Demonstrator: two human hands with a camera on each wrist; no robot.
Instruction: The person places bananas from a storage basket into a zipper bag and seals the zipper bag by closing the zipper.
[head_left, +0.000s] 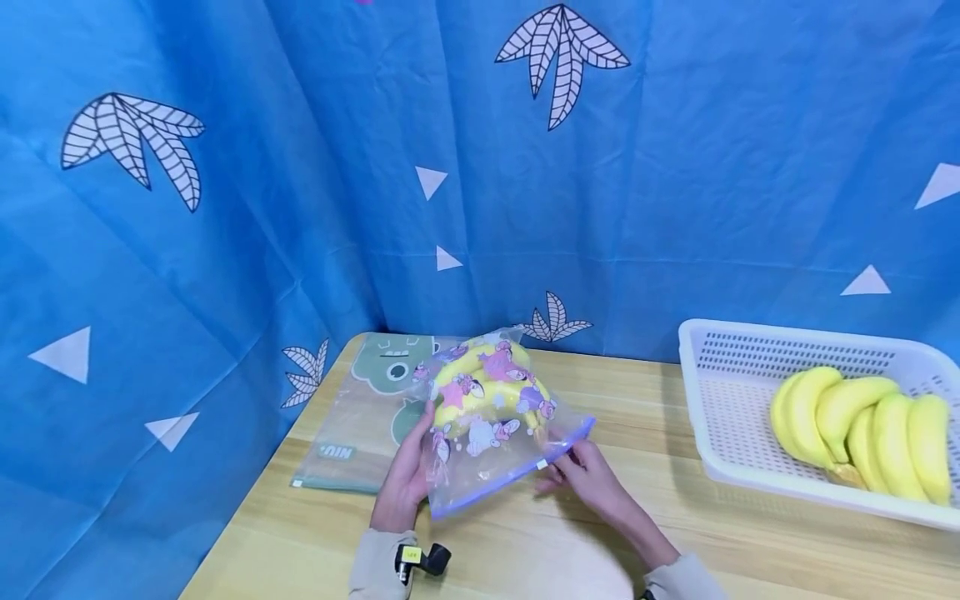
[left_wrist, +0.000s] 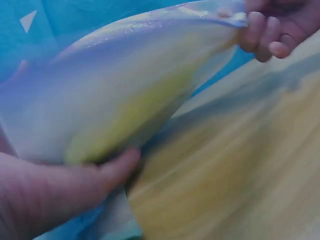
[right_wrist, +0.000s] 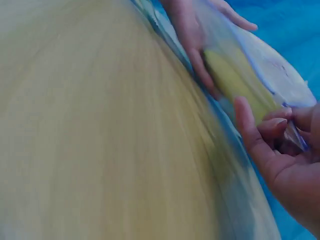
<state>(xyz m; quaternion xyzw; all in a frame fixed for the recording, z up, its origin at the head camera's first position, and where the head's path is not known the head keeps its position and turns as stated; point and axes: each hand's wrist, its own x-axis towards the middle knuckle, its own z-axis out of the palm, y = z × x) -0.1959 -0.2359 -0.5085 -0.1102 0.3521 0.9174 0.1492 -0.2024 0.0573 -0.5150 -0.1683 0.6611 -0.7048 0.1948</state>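
Observation:
A clear zip bag (head_left: 487, 467) with pink and purple cartoon prints and a blue-purple zip edge is held tilted above the table. Yellow bananas (head_left: 468, 400) lie inside it, seen through the printed plastic. My left hand (head_left: 405, 479) holds the bag's left side, with the thumb and fingers on opposite faces in the right wrist view. Near the white slider, my right hand (head_left: 585, 477) pinches the zip edge with curled fingers (left_wrist: 257, 37). The left wrist view is blurred.
A second zip bag (head_left: 352, 425) with green cartoon prints lies flat on the wooden table (head_left: 615, 400), partly under the held bag. To the right, a white perforated basket (head_left: 738, 400) contains bunches of bananas (head_left: 862, 425). A blue patterned curtain (head_left: 525, 208) hangs behind and at left.

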